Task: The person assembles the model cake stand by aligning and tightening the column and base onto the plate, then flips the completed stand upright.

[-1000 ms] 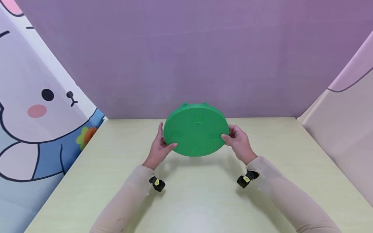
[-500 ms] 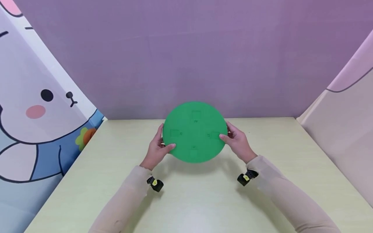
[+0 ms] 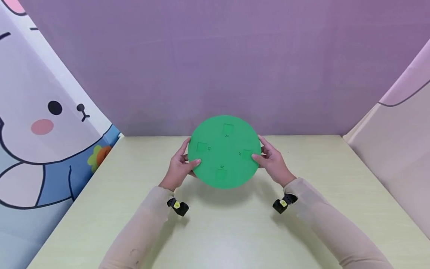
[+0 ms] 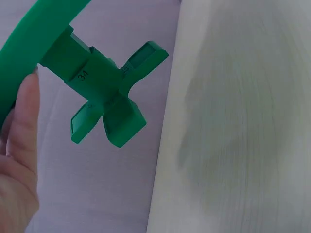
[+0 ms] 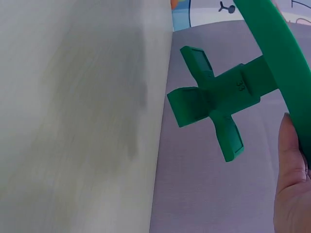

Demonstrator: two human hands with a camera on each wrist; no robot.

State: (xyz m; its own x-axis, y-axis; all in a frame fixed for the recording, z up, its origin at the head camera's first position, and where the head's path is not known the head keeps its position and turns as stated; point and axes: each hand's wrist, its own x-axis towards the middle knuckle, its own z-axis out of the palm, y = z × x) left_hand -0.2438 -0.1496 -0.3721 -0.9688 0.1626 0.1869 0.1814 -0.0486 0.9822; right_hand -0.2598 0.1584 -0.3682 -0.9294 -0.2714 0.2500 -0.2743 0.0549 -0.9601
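Note:
Both hands hold a green round tabletop (image 3: pixel 224 151) tilted up above the table, its flat face toward the head camera. That face has several square recesses with small numbers beside them. My left hand (image 3: pixel 176 170) grips the left edge, thumb on the face and fingers behind. At the right edge, my right hand (image 3: pixel 274 164) grips it likewise. Both wrist views show a green pedestal (image 4: pixel 95 80) with splayed feet (image 5: pixel 187 104) joined to the far side of the disc. The head view hides this pedestal behind the disc.
The pale wooden table (image 3: pixel 228 231) lies below, with shadows of the arms and disc on it. A purple cloth wall (image 3: pixel 215 67) rises at its back edge. Printed cartoon panels (image 3: pixel 50 149) stand on the left and right sides.
The disc has tipped so its face turns more fully toward the head camera, and the green bits above its top edge have gone from sight. Both hands keep their grip.

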